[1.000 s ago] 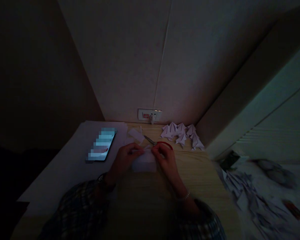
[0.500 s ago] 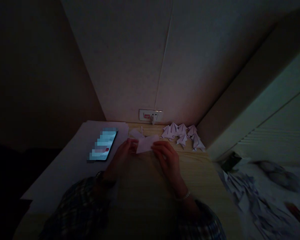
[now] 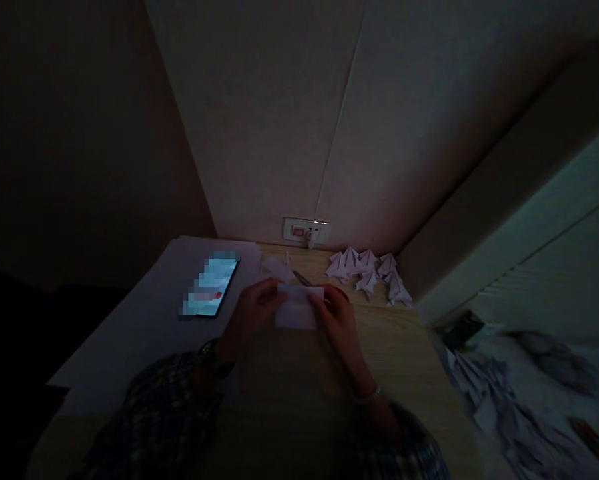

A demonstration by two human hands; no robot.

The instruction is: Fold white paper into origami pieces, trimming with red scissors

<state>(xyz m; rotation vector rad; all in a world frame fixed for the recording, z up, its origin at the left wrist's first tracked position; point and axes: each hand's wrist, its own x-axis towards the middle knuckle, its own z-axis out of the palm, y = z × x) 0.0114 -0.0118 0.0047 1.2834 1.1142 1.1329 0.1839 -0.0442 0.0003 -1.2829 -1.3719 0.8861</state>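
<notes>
Between my two hands is a small rectangular piece of white paper (image 3: 297, 312), held over the wooden tabletop (image 3: 279, 393). My left hand (image 3: 257, 303) pinches its upper left corner, thumb on the near face. At the upper right corner, my right hand (image 3: 336, 319) grips it with thumb and fingers. Just behind the paper lies a pair of scissors (image 3: 302, 277), its handle partly hidden by my right hand. A loose paper scrap (image 3: 278, 268) rests beside the blades.
Several folded paper pieces (image 3: 366, 267) stand at the back right. To the left, a lit phone (image 3: 212, 285) lies on large white sheets (image 3: 129, 340). A wall socket (image 3: 306, 231) with a plug is behind. More folded papers (image 3: 499, 400) lie lower right, beyond the table edge.
The paper has been turned and brought nearer to me, and my left hand now holds its upper corner. Scissors show behind it. The whole view has shifted slightly.
</notes>
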